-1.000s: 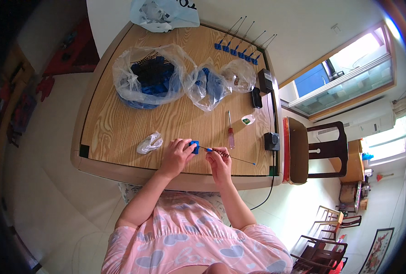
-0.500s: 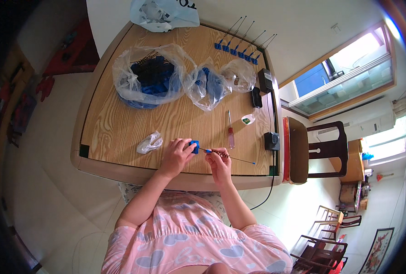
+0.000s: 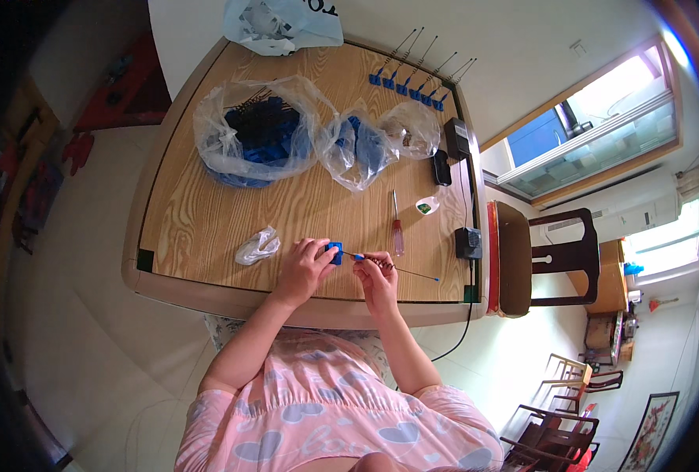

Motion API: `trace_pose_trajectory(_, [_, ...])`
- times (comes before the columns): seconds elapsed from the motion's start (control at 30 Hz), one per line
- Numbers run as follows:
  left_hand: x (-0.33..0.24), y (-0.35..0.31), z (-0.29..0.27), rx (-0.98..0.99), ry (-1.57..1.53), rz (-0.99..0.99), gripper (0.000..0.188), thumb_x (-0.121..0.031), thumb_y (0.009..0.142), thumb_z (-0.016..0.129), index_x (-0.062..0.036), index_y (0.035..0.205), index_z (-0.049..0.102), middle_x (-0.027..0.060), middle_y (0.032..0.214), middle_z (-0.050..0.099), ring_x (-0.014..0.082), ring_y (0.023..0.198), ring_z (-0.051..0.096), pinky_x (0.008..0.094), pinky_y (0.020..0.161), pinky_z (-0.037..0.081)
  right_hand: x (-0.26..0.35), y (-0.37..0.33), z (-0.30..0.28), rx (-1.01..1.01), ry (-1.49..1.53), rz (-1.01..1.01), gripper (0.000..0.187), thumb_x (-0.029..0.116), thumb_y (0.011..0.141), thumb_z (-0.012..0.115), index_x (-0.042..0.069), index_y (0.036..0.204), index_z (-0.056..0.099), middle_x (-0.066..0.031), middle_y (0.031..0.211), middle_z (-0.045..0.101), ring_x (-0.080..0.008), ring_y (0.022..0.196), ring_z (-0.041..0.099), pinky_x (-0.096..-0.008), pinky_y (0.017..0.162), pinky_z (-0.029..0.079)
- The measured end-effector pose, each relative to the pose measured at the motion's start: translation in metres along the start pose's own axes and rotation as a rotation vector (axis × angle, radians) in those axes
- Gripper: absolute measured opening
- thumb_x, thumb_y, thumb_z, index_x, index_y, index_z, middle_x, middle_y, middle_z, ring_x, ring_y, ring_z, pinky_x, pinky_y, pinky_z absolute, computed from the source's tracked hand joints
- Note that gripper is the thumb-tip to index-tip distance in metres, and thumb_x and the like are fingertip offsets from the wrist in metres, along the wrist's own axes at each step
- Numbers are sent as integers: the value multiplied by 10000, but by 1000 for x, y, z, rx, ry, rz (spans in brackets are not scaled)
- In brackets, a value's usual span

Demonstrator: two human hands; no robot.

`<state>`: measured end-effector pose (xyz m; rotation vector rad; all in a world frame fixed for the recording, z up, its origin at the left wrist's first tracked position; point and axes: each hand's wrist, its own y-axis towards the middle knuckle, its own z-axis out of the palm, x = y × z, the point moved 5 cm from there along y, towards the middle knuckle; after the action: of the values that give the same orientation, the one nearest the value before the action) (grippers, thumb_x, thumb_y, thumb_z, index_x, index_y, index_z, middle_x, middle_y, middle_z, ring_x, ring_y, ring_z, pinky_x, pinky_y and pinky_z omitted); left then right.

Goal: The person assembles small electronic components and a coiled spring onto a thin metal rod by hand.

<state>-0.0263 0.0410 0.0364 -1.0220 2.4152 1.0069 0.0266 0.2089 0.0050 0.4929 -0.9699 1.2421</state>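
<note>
Blue block [image 3: 334, 252] pinched in left hand [image 3: 305, 270] fingertips near front table edge; fingers curled closed around it. Thin wire rod [image 3: 401, 270] runs from block rightward, right hand [image 3: 375, 277] fingers pinched shut on it close to block. Red-handled screwdriver [image 3: 397, 233] lies just beyond right hand. Crumpled white plastic [image 3: 256, 246] left of left hand. Wooden table [image 3: 208, 212] carries clear bags of blue parts [image 3: 259, 134], row of finished blue pieces [image 3: 412, 88] at far edge. Dark chair [image 3: 558, 256] at right, pale floor around.

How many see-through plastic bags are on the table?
3, in a row at the table's far side: a big bag full of dark-blue parts, a middle bag, and a small bag. The crumpled white thing nearby isn't counted.
</note>
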Motion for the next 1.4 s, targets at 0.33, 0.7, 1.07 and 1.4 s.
trace_pose_trajectory(0.33, [0, 1, -1, 1, 13, 1, 397, -167, 735, 728, -97, 1113, 628, 69, 1135, 572, 248, 1050, 539, 385, 887, 441, 2, -5, 3, 20, -2, 1, 100, 4, 911, 567, 17, 1006, 540, -119, 984, 659, -160, 839, 643, -281, 787, 518])
trace_pose_trajectory(0.7, [-2, 1, -2, -13, 23, 12, 407, -154, 715, 743, -99, 1102, 632, 60, 1129, 576, 242, 1033, 546, 383, 868, 448, 3, -5, -4, 17, -2, -7, 98, -18, 910, 543, 21, 999, 536, -146, 990, 663, -170, 831, 649, -283, 783, 523])
trace_pose_trajectory(1.07, [0, 0, 0, 1, 13, 2, 393, -161, 733, 735, -104, 1108, 630, 59, 1133, 578, 238, 1043, 541, 381, 879, 444, 15, 0, -2, 10, -202, -30, 88, -1, 912, 560, 15, 995, 536, -114, 941, 662, -145, 821, 643, -264, 760, 523])
trace_pose_trajectory(1.4, [-1, 0, -2, -8, 39, 12, 387, -170, 723, 742, -107, 1090, 635, 56, 1133, 574, 235, 1031, 542, 378, 869, 445, 34, 4, 18, 119, -390, -81, 94, -22, 890, 599, 2, 973, 561, -71, 926, 653, -105, 844, 622, -256, 782, 507])
